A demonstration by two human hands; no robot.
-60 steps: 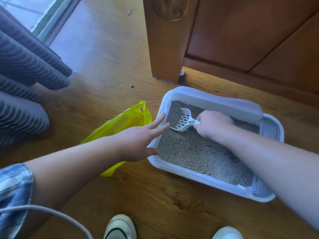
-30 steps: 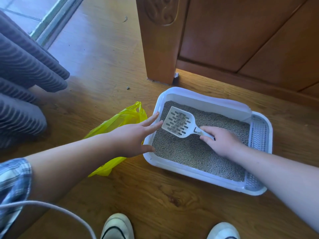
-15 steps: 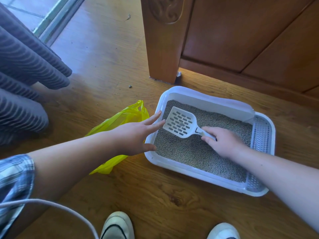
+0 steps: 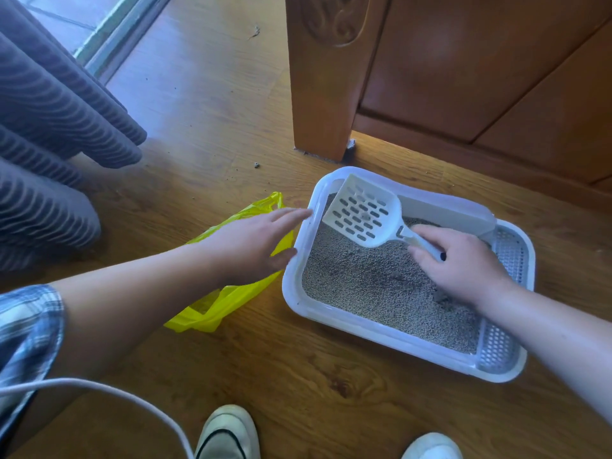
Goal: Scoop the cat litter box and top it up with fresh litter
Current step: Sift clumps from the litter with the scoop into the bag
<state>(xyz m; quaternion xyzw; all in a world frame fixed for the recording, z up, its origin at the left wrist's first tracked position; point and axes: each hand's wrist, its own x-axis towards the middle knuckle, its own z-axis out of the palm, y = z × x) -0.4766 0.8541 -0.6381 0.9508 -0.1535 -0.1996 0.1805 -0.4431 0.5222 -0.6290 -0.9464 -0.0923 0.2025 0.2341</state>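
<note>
A white litter box [image 4: 357, 327] filled with grey litter [image 4: 371, 279] sits on the wooden floor. My right hand [image 4: 460, 263] grips the handle of a white slotted scoop [image 4: 362, 213], which is lifted above the litter at the box's far left corner and looks nearly empty. My left hand [image 4: 255, 241] lies flat with fingers apart against the box's left rim, its thumb touching the rim. A yellow plastic bag [image 4: 218, 304] lies on the floor under and beside that hand.
A wooden furniture leg [image 4: 321, 94] and panel stand just behind the box. Grey curtain folds [image 4: 49, 127] hang at the left. A white cable [image 4: 109, 392] crosses the lower left. My two white shoes [image 4: 228, 432] are at the bottom edge. A litter crumb [image 4: 256, 165] lies on the floor.
The scoop came up out of the litter, the grains sifted through its slots, and it has risen toward the far left corner. My left hand stayed at the box's left rim.
</note>
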